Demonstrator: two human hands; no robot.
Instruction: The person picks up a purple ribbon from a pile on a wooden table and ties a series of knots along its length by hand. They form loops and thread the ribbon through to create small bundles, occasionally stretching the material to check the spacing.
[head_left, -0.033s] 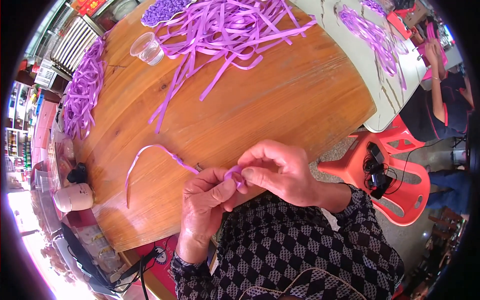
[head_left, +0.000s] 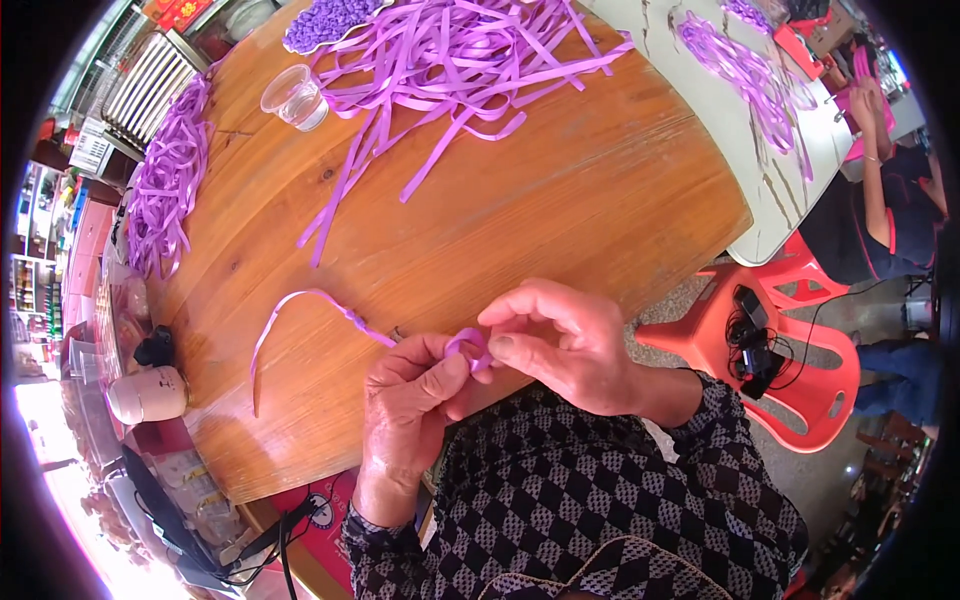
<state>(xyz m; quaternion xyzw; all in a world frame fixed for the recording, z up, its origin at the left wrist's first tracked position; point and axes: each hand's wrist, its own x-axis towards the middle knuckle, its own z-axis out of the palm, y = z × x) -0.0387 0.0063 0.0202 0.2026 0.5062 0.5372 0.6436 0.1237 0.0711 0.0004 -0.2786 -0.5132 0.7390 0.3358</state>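
A narrow purple ribbon point(head_left: 318, 293) trails over the wooden tabletop and runs up into my left hand point(head_left: 408, 392), where thumb and forefinger pinch it. A few small knots show along the ribbon just before it reaches the fingers. Past the left thumb tip the ribbon curls into a small round loop. My right hand point(head_left: 568, 345) is at the loop's right side, its thumb tip against the ribbon and its fingers curled; the exact grip there is partly hidden.
Toward the far side of the wooden table point(head_left: 560, 200) lie a heap of purple ribbons point(head_left: 450, 50), a clear plastic cup point(head_left: 295, 98) and a dish of purple knotted pieces point(head_left: 328, 22). More ribbons point(head_left: 170, 180) hang at the left edge. A red stool point(head_left: 690, 325) holding black cables stands right.
The ribbon loop between my hands has opened a little wider. My right hand has shifted very slightly to the right, while the left stays in place.
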